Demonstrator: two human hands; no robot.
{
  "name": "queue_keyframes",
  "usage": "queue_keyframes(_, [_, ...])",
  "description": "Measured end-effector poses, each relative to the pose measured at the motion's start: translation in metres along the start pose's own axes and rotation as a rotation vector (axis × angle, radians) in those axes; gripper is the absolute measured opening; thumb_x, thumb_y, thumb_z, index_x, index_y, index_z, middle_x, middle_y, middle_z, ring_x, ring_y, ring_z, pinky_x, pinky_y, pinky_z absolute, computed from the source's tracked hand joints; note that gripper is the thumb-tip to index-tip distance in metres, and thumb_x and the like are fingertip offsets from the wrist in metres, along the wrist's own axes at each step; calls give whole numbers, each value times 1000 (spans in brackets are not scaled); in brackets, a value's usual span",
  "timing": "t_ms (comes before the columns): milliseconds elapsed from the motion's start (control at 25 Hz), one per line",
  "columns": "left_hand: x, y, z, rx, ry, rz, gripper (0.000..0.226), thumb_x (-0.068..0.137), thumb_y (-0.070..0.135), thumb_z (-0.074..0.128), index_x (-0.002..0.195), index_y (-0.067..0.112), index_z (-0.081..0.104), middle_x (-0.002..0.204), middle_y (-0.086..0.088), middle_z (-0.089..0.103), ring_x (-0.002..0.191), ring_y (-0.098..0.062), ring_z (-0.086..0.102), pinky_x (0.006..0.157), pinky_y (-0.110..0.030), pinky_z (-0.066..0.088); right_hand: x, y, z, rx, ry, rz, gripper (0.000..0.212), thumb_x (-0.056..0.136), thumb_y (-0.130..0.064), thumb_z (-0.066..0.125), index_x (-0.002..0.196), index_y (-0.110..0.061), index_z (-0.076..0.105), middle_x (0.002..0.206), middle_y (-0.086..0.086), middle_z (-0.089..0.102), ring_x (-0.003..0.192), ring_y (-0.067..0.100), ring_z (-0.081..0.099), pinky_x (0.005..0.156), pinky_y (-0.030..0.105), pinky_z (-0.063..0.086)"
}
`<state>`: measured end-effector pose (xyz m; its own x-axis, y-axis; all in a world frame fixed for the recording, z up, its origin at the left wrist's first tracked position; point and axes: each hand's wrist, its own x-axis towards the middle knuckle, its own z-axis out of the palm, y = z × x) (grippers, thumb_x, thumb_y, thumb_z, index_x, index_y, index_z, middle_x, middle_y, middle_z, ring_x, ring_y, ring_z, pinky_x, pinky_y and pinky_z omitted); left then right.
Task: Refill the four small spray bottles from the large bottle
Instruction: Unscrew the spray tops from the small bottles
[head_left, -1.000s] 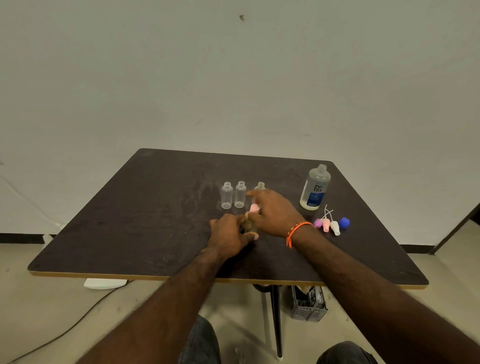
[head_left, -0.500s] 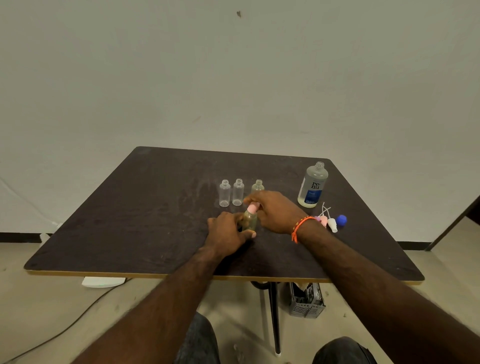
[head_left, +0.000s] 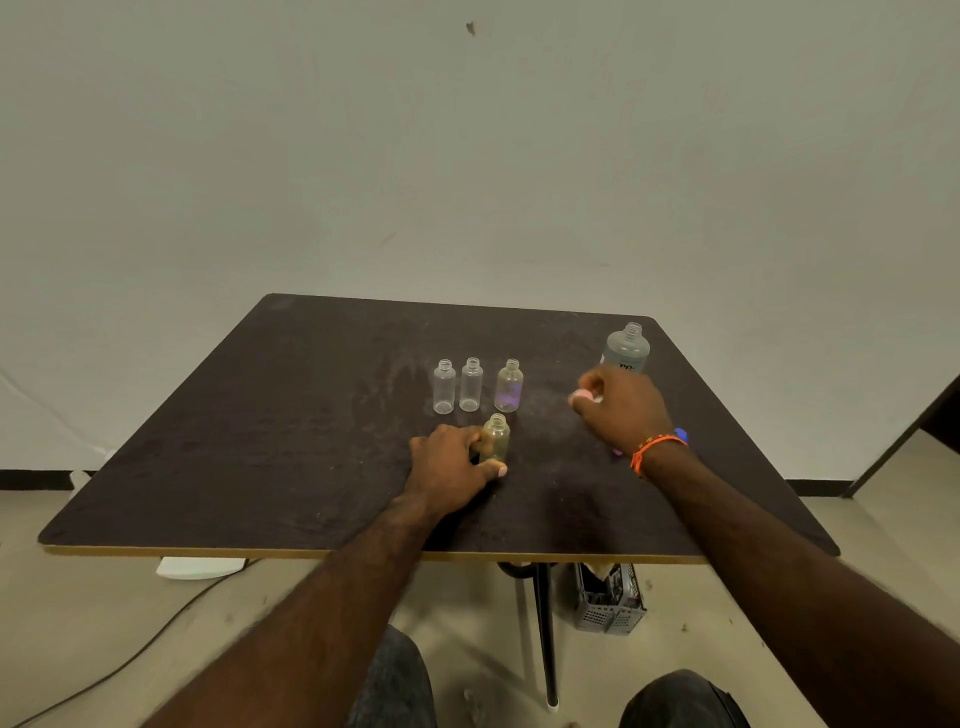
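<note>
Your left hand (head_left: 448, 466) is curling its grip round the uncapped small spray bottle (head_left: 495, 438) standing upright on the desk (head_left: 291, 431). Your right hand (head_left: 623, 410) is pinching a pink spray cap (head_left: 582, 397) just in front of the large bottle (head_left: 627, 347). Three other small bottles (head_left: 471, 385) are standing in a row behind.

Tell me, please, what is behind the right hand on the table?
Behind the right hand stands the large bottle, uncapped; only its neck and shoulders show, its label mostly covered. The hand pinches a pink spray cap.
</note>
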<state>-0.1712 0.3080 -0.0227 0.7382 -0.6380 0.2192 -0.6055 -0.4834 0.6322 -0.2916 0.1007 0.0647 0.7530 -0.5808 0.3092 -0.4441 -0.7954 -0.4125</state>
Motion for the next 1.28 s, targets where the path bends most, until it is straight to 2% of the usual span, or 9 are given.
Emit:
queue_keyframes(160, [1, -2, 2, -7, 5, -3, 26, 82, 49, 78, 83, 27, 65, 80, 14, 68, 83, -1, 60, 96, -43, 37, 0, 43, 23, -334, -118, 54, 21, 88, -45, 62, 103, -32, 70, 113, 2, 67, 112, 26, 54, 96, 46, 38])
queue_keyframes(440, [3, -5, 4, 46, 30, 30, 26, 82, 50, 77, 82, 27, 64, 80, 14, 65, 85, -2, 58, 91, -41, 36, -2, 55, 49, -411, -37, 41, 33, 90, -48, 63, 118, -32, 65, 123, 5, 62, 117, 25, 50, 101, 47, 32])
queue_keyframes(680, [10, -19, -8, 102, 57, -11, 27, 85, 51, 75, 100, 31, 68, 97, 17, 67, 100, -7, 58, 93, -41, 32, -9, 52, 43, -384, -29, 61, 49, 89, -62, 56, 124, -27, 61, 120, 2, 67, 114, 23, 56, 101, 49, 37])
queue_keyframes(760, [12, -27, -14, 126, 66, -50, 28, 86, 51, 74, 104, 31, 66, 100, 14, 66, 105, -11, 58, 96, -43, 33, -14, 49, 40, -347, 2, 33, 48, 91, -60, 54, 126, -27, 61, 122, 1, 67, 115, 23, 57, 102, 49, 37])
queue_keyframes(920, [12, -32, -19, 90, 48, -114, 43, 83, 55, 76, 117, 31, 65, 109, 12, 69, 113, -15, 59, 101, -47, 33, -19, 38, 37, -284, 14, -28, 38, 95, -49, 55, 125, -26, 61, 125, 0, 66, 120, 22, 55, 105, 47, 34])
queue_keyframes(1040, [5, -26, -20, -7, 56, -128, 68, 77, 58, 81, 135, 33, 58, 123, 12, 69, 123, -16, 57, 106, -48, 31, -20, 29, 36, -250, 36, -49, 33, 95, -45, 57, 122, -26, 62, 122, 0, 67, 118, 23, 56, 105, 48, 35])
queue_keyframes(1120, [-4, -23, -24, 0, 175, -122, 76, 71, 68, 81, 134, 32, 56, 117, 15, 68, 118, -13, 55, 102, -45, 33, -22, 28, 34, -222, 69, -60, 31, 94, -43, 59, 119, -26, 62, 119, 1, 68, 115, 24, 58, 104, 48, 37])
queue_keyframes(1200, [-10, -19, -30, 83, 394, -33, 69, 71, 82, 70, 113, 30, 56, 100, 14, 60, 100, -11, 52, 93, -39, 37, -24, 29, 30, -172, 119, -71, 28, 91, -39, 61, 115, -25, 63, 113, 1, 69, 109, 23, 60, 100, 47, 41])
queue_keyframes(1280, [-10, -3, -34, 138, 550, 134, 62, 76, 83, 63, 99, 27, 52, 95, 11, 51, 91, -12, 46, 86, -35, 34, -23, 31, 23, -140, 185, -65, 24, 88, -36, 61, 110, -25, 64, 108, 0, 70, 102, 21, 61, 93, 44, 43])
